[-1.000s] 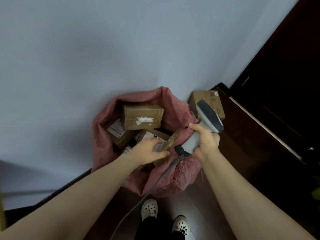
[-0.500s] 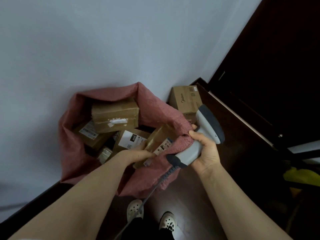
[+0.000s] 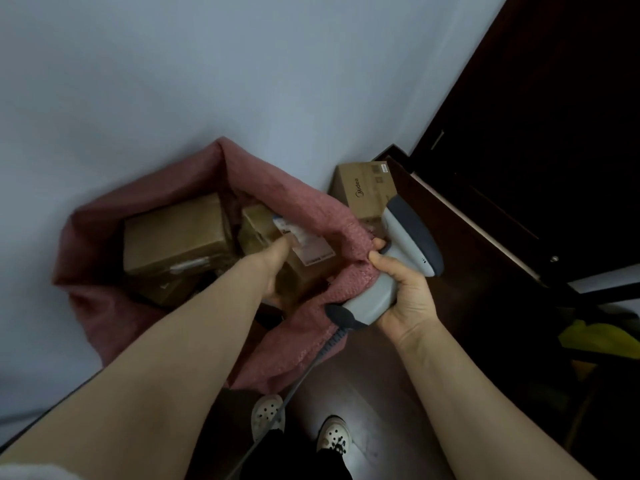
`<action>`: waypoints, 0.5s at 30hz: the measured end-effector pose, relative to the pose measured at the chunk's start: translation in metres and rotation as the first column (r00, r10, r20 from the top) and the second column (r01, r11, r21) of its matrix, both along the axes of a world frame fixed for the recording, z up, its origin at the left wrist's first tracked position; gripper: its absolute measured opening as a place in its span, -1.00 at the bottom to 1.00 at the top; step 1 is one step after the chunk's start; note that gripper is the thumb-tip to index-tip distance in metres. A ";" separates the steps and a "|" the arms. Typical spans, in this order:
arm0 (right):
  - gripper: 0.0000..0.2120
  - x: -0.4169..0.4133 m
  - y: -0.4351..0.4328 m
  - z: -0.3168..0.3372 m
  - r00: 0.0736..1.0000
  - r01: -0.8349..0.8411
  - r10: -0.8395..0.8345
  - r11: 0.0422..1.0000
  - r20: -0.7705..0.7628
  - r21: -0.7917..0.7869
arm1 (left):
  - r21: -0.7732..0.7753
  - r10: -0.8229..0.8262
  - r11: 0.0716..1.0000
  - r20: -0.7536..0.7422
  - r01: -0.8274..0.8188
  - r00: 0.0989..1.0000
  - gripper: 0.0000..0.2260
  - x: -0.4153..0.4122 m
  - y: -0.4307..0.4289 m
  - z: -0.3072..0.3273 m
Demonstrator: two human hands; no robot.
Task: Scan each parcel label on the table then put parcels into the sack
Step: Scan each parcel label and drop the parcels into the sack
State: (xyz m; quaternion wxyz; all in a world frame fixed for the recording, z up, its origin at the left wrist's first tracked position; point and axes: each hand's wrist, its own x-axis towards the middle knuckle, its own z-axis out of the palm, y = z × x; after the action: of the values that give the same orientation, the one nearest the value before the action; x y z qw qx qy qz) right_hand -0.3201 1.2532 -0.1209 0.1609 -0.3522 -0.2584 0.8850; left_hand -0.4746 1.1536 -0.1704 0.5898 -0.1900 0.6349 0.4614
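A pink woven sack (image 3: 100, 306) stands open on the floor against the grey wall, with several brown parcels inside. My left hand (image 3: 277, 271) reaches into it and grips the near end of a labelled parcel (image 3: 308, 251) that lies tilted just under the sack's right rim. To the left of this one lies a larger taped parcel (image 3: 176, 237). My right hand (image 3: 401, 296) holds a grey barcode scanner (image 3: 412, 244) by its handle, and its fingertips also pinch the sack's rim. The scanner's cable (image 3: 301, 375) hangs down toward the floor.
A brown printed carton (image 3: 363, 188) stands on the dark wooden floor behind the sack, in the corner. A dark door (image 3: 536, 133) fills the right side. Something yellow (image 3: 595, 337) lies at the right edge. My shoes (image 3: 266, 414) are just below the sack.
My left hand has gone deeper into the sack and pushed the labelled parcel up toward the far right rim. My right hand has kept hold of the scanner and the rim.
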 end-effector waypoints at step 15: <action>-0.34 0.010 -0.009 -0.029 0.884 0.125 -0.139 0.990 0.446 0.062 | -0.315 -0.174 0.945 -0.722 -0.094 0.670 -0.69 -0.003 -0.076 -0.034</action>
State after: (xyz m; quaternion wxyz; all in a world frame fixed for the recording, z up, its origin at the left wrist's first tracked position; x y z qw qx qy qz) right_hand -0.3101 1.2438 -0.1501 0.1622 -0.5613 -0.2779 0.7625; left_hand -0.4781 1.0779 -0.2043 0.2517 -0.0669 0.8902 0.3739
